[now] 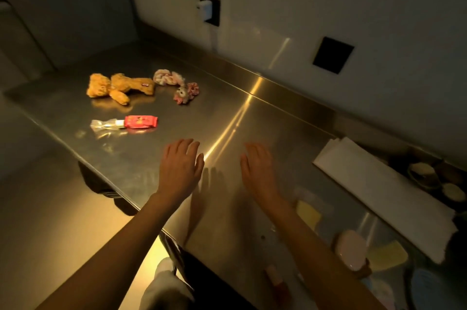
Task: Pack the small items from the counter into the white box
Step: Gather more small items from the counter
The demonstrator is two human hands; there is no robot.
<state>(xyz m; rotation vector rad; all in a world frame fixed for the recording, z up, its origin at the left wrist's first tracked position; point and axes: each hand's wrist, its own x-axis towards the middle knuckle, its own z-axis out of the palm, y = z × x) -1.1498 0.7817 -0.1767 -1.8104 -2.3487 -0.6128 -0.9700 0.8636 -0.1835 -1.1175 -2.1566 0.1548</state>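
**Bare arms, light trousers**

The person's left hand (180, 168) and right hand (257, 170) wear no gloves, rings or watch. Both forearms are uncovered, with no sleeve in view. Below the steel counter (156, 158) edge, a leg in light grey trousers (164, 287) shows.

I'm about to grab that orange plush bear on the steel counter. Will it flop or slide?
The orange plush bear looks soft and fuzzy, so it will probably sag when lifted by one limb. Lying flat with limbs splayed, it seems unlikely to roll. On the polished steel counter it may slide if pushed.
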